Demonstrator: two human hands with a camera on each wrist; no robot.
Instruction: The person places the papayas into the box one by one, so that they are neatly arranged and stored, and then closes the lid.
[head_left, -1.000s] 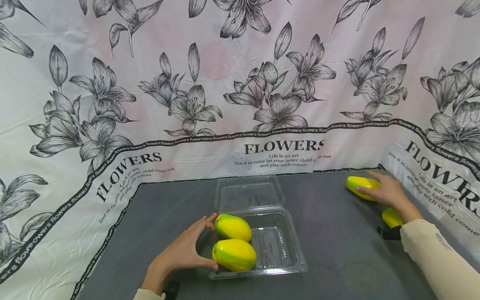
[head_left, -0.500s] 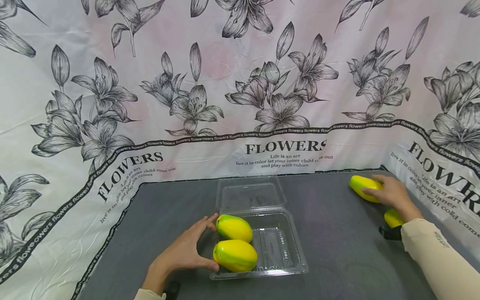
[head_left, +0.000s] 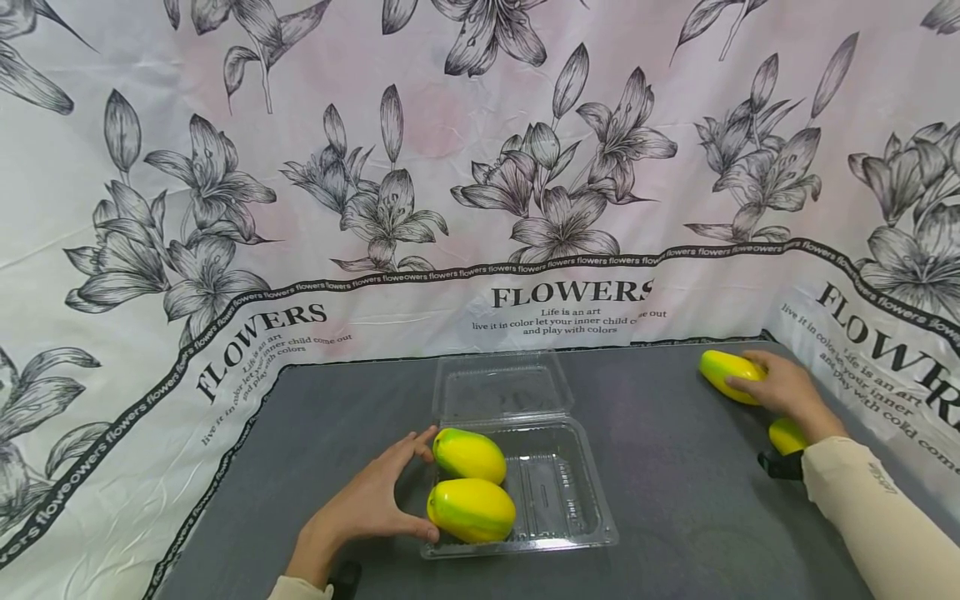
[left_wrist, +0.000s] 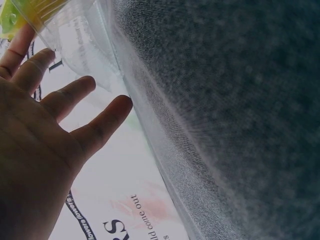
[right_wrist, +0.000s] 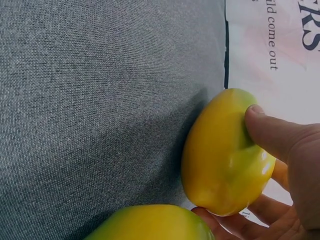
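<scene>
At the right of the frame, your right hand grips the papaya-like fruit, whose long axis points out to upper left, while your left hand, spread wide, is beside the clear clamshell box.

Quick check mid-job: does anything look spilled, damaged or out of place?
Nothing looks spilled or damaged; two yellow-green fruits lie side by side in the clear container. The one odd spot is the printed cloth behind: its middle lettering breaks at the right end, as if folded over there.
</scene>
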